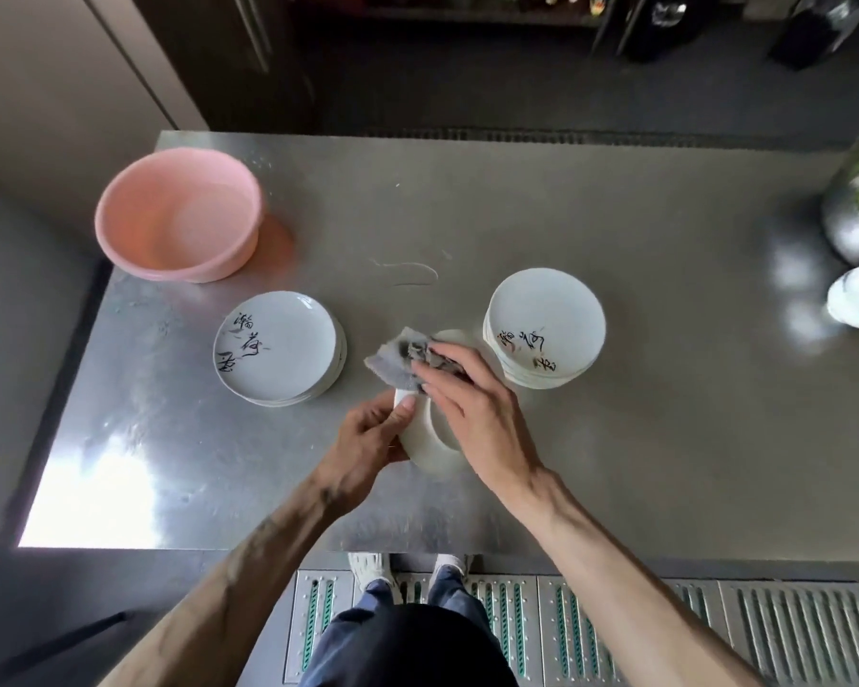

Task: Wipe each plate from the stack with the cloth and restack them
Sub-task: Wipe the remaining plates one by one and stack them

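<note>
Left hand (368,441) is pinching the white plate (425,446) by its rim, tilted up off the steel table (616,438). Right hand (477,409) grips a bunched grey cloth (398,359) against the plate's far edge, fingers on top. Short plate stack (276,347) at 10 o'clock, taller plate stack (546,309) at 2, and a pink basin (179,215) further out around 10.

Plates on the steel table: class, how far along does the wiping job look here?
Probably partway. The short stack at left looks like finished plates, though that is a guess. In hand: the left hand grips one plate while the right hand holds the cloth against it. Left: the taller stack at right.
</note>
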Demonstrator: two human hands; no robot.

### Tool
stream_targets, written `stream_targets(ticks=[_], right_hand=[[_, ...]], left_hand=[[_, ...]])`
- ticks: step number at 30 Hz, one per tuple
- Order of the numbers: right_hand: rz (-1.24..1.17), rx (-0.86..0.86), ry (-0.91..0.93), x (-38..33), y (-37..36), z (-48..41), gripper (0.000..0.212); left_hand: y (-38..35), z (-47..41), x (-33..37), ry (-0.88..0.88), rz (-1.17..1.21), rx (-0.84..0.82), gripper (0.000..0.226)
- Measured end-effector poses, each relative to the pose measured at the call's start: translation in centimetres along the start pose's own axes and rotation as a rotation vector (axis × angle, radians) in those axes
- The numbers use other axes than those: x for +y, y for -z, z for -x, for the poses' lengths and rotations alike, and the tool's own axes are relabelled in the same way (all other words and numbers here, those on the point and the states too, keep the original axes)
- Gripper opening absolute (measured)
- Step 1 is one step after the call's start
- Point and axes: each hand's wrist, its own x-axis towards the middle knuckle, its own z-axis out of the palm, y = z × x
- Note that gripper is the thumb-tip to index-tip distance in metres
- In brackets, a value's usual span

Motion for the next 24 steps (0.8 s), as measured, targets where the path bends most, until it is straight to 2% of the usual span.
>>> stream_targets(ticks=[2, 4, 6, 8, 11, 13, 14, 16, 18, 22, 24], right_hand=[[0.019, -0.009, 0.008, 0.2, 1.0, -1.2, 0.037], [0.011, 0.056, -0.174, 0.9, 2.7, -2.7, 0.029], [0.009, 0.060, -0.267, 0.9, 3.5, -3.4, 0.028], [0.031, 0.000, -0.186, -0.8, 2.9, -3.1, 0.029], [-0.057, -0.144, -0.026, -3.5, 1.3, -2.3, 0.032], [-0.020, -0.112, 0.011, -3.2, 1.3, -2.6, 0.031], [-0.002, -0.054, -0.048, -2.4, 1.7, -3.0, 0.029], [-0.030, 0.036, -0.292, -1.1, 3.0, -3.5, 0.026], [-0.022, 0.078, -0.361, -1.1, 3.3, -3.3, 0.026], [0.075, 0.015, -0.023, -4.5, 1.6, -2.1, 0.028], [0.068, 0.003, 0.037, -4.7, 1.7, -2.4, 0.028]], left_hand=[[0.2, 0.5, 0.6, 0.006, 0.031, 0.012, 0.035], [0.5, 0.9, 1.2, 0.010, 0.060, 0.014, 0.037], [0.7, 1.3, 1.8, 0.001, 0.065, 0.004, 0.038], [0.8, 1.6, 2.2, -0.010, 0.056, -0.006, 0.038], [1.0, 2.0, 2.0, -0.007, 0.062, -0.001, 0.035], [1.2, 2.3, 2.0, -0.011, 0.079, 0.000, 0.037], [1.2, 2.4, 2.1, -0.012, 0.089, -0.002, 0.039], [1.4, 2.6, 2.2, -0.009, 0.106, -0.003, 0.042], [1.5, 2.5, 2.4, -0.007, 0.104, -0.008, 0.042], [0.7, 2.4, 2.7, -0.024, 0.123, -0.041, 0.037], [0.5, 2.5, 2.8, -0.033, 0.159, -0.038, 0.036]])
